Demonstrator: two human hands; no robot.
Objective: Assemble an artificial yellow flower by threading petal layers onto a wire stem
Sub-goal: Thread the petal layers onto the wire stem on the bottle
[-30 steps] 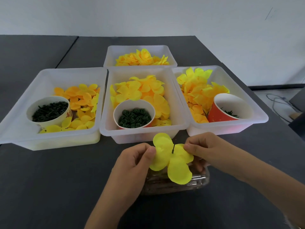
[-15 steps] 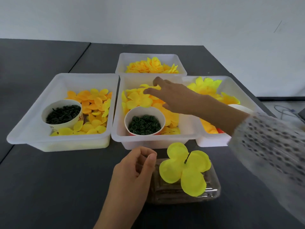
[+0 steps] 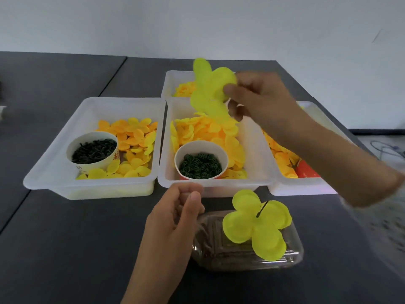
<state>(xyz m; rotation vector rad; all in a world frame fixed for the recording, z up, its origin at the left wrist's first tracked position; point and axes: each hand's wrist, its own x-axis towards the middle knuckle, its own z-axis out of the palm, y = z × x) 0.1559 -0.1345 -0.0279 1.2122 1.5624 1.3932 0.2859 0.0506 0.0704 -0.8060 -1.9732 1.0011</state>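
Two hands over dark grey desk [image 3: 65, 249]: right hand [image 3: 260, 99] raised above middle white plastic bin [image 3: 258, 172], pinching loose lime-yellow fabric petal layer [image 3: 208, 93] between thumb and fingers; left hand [image 3: 175, 213] lower, fingers curled, pinching something thin, too small to tell. Four-lobed lime-yellow petal layer [image 3: 254, 224] threaded on thin dark wire stem [image 3: 262, 208], above clear plastic tray [image 3: 285, 257]. White paper cup of dark green rings [image 3: 200, 164] inside middle bin.
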